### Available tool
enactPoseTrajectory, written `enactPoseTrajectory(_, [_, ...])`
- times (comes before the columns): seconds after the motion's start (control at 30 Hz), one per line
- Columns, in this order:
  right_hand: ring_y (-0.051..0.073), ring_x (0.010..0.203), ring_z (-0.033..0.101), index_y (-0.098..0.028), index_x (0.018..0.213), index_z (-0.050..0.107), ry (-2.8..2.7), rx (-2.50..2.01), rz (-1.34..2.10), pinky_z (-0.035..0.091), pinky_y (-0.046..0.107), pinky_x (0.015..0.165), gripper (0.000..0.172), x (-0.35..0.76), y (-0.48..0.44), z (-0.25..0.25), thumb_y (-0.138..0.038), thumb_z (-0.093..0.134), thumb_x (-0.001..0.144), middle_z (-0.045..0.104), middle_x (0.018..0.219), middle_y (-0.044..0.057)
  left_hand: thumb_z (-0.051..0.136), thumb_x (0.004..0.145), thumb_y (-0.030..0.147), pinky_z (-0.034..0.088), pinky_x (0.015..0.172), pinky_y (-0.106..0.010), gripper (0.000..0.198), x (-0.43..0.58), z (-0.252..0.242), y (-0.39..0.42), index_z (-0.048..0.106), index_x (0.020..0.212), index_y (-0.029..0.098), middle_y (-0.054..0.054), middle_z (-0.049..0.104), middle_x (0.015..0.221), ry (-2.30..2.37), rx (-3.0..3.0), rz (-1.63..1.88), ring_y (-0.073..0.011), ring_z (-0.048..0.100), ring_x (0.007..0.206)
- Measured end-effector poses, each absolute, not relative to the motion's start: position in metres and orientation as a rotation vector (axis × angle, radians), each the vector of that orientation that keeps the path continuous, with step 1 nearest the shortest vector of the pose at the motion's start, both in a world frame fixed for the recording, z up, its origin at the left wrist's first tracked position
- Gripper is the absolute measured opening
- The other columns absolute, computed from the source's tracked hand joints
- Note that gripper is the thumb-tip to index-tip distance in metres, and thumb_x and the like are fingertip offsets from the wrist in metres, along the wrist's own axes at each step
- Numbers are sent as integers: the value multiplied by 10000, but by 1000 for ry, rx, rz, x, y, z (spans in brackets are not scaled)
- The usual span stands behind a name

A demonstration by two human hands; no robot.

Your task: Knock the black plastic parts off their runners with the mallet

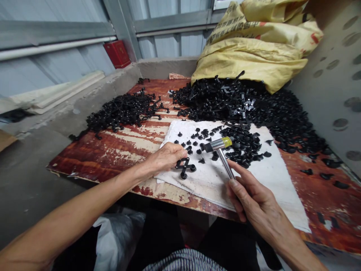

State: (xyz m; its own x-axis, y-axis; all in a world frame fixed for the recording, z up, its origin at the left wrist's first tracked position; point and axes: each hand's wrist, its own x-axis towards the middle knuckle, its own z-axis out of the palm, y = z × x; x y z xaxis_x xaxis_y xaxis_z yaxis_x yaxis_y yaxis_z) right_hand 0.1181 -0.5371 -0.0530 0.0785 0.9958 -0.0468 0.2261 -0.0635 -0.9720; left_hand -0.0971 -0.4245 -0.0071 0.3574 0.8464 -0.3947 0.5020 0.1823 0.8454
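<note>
My right hand [249,195] is wrapped round a mallet [218,145] with a metal shaft, one black face and one yellow face. The mallet's head hovers over the white cloth [205,188]. With its fingers closed, my left hand [168,156] grips a small black linkage [184,167] of crossed arms with round feet, at the cloth's left side. Behind it several black suction-cup-like pieces [195,143] stand on the cloth. A heap of similar black cups [244,145] lies beyond the mallet.
A pile of black linkages [124,111] lies on the worn red tabletop [104,152] at the left. Behind, a yellow sack [248,56] spills a larger black pile [214,98]. A low concrete ledge [113,82] and a spotted panel [335,75] border the table.
</note>
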Motion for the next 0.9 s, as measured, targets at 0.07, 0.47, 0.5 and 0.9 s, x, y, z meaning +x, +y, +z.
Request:
enactPoseTrajectory(0.07, [76,387,366,-191,1418,484,-1293,-1444,1072,369,201,363,574,118,-537,-52,-499,483,934,474,593,-60,502,884,287,174,387,-169,246,-97,-6,-425,534,682,150,54,460,559,1284,1479,381,-21,268,384])
enactPoseTrajectory(0.47, [73,388,372,-201,1430,456,-1284,-1457,1104,378,201,367,589,119,-538,-53,-519,480,934,477,612,-64,488,873,295,198,424,-189,272,-98,-11,-423,514,638,160,57,447,549,1278,1590,370,-38,264,416])
enactPoseTrajectory(0.5, [73,386,370,-196,1429,457,-1293,-1457,1100,382,204,367,591,119,-538,-53,-522,472,936,478,614,-63,488,869,296,202,428,-191,276,-98,-11,-423,512,630,161,56,445,546,1276,1614,369,-40,269,420])
enactPoseTrajectory(0.9, [132,501,554,-196,1361,570,-1511,-1515,875,501,234,453,485,118,-535,-42,-405,485,932,610,658,7,527,793,242,195,455,-217,316,-100,-6,-408,407,508,181,60,337,483,1320,1857,259,-65,284,459])
